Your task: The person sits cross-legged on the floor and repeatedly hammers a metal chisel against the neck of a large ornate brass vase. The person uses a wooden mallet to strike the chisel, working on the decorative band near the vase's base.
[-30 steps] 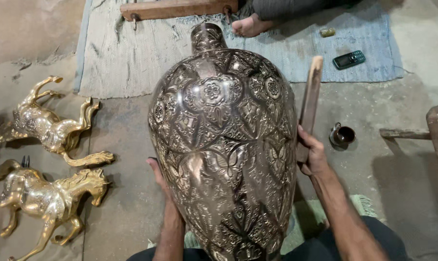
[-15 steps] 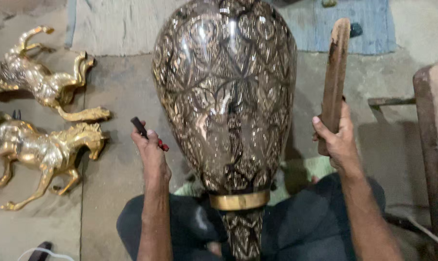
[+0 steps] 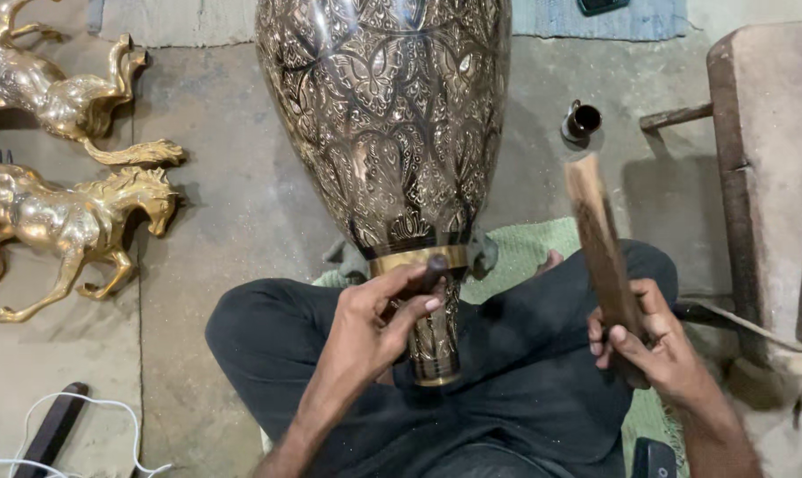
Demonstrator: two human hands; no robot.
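Note:
A large engraved metal vase (image 3: 388, 115) lies in front of me, its narrow brass-banded foot (image 3: 436, 336) resting on my crossed legs. My left hand (image 3: 374, 323) pinches a small dark chisel (image 3: 432, 270) and holds its tip against the brass band on the foot. A worn wooden stick (image 3: 600, 239), raised upright to the right of the vase, is gripped at its lower end by my right hand (image 3: 653, 345). The stick is clear of the vase.
Two golden horse figures (image 3: 65, 212) lie on the floor at the left. A small dark metal cup (image 3: 582, 121) stands right of the vase. A wooden block (image 3: 764, 133) sits at the right edge. A white cable (image 3: 65, 425) and dark bar lie at lower left.
My view has dropped toward the vase's foot. My left hand moved in from the vase's left side and set the chisel on the brass band. My right hand lowered the stick.

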